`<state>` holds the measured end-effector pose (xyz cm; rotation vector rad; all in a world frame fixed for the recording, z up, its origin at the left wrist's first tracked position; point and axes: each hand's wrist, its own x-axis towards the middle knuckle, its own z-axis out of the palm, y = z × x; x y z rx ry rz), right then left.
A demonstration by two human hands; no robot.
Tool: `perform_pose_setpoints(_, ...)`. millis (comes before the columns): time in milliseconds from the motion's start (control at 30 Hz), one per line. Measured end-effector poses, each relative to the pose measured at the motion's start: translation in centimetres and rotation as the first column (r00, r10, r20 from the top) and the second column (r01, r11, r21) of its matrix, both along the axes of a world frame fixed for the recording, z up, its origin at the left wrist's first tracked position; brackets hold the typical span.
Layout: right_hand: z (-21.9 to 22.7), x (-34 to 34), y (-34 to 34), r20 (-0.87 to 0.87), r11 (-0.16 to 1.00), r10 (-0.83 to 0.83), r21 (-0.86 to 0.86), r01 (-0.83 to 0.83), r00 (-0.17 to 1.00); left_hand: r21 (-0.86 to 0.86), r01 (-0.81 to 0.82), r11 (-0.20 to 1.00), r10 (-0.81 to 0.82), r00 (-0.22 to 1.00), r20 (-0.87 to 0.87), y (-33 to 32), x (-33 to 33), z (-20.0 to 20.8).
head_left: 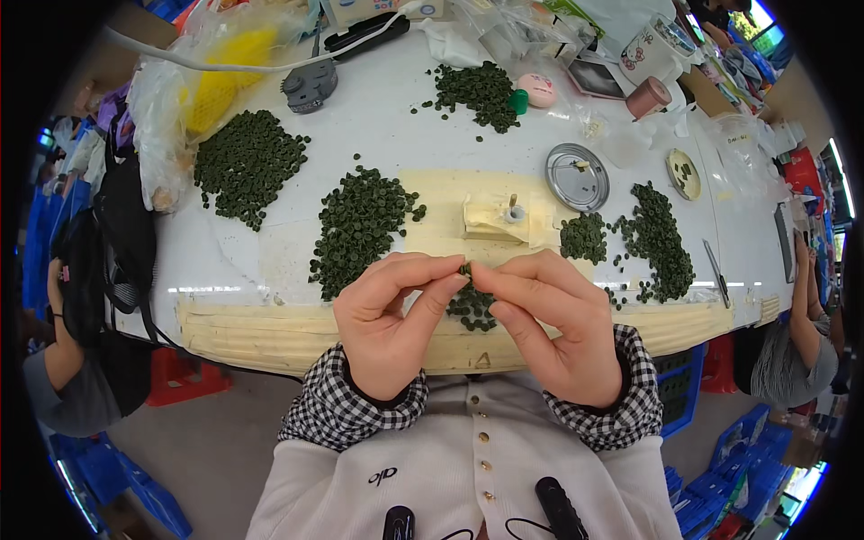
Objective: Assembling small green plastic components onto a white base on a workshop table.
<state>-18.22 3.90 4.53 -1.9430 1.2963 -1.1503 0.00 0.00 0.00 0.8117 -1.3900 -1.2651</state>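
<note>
Close to the table's front edge, my left hand (pixel 387 310) and my right hand (pixel 562 324) meet fingertip to fingertip. Between them they pinch a small dark green round cap-like part (pixel 465 269). Just below the fingers lies a small heap of the same green parts (pixel 472 310). A larger pile of green parts (pixel 360 220) spreads beyond my left hand. Past my right hand sit a small cluster (pixel 583 238) and a longer pile (pixel 657 243). Ahead of my hands stands a tape-wrapped block (pixel 495 219) with a short upright pin.
More green piles lie at far left (pixel 247 166) and far middle (pixel 477 94). A round metal dish (pixel 577 177), a yellowish lid (pixel 683 174), a thin pen-like tool (pixel 716 273), a grey device (pixel 309 85) and a white cable (pixel 261 67) surround the work area. People sit on both sides.
</note>
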Motion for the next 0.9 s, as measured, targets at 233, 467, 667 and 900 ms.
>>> perform_pose_setpoints(233,-1.0,-0.4,-0.2,-0.026,0.995,0.022,-0.095,-0.024,0.999,-0.216,-0.007,0.976,0.045,0.984,0.172,-0.4,-0.1,0.4)
perform_pose_setpoints(467,-0.8,-0.9,0.7,0.009,1.000,-0.025,-0.017,0.026,1.000,-0.187,0.024,0.982,0.011,0.983,0.185,-0.3,-0.7,0.5)
perform_pose_setpoints(667,0.1,-5.4,1.6,-0.182,0.937,-0.348,-0.097,0.335,0.920,-0.242,0.067,0.968,0.029,0.927,0.373,-0.4,0.4,1.1)
perform_pose_setpoints(900,-2.5,-6.0,2.7,-0.466,0.916,-0.387,-0.095,0.390,0.795,-0.339,0.163,0.927,0.089,0.779,0.620,0.2,2.5,0.7)
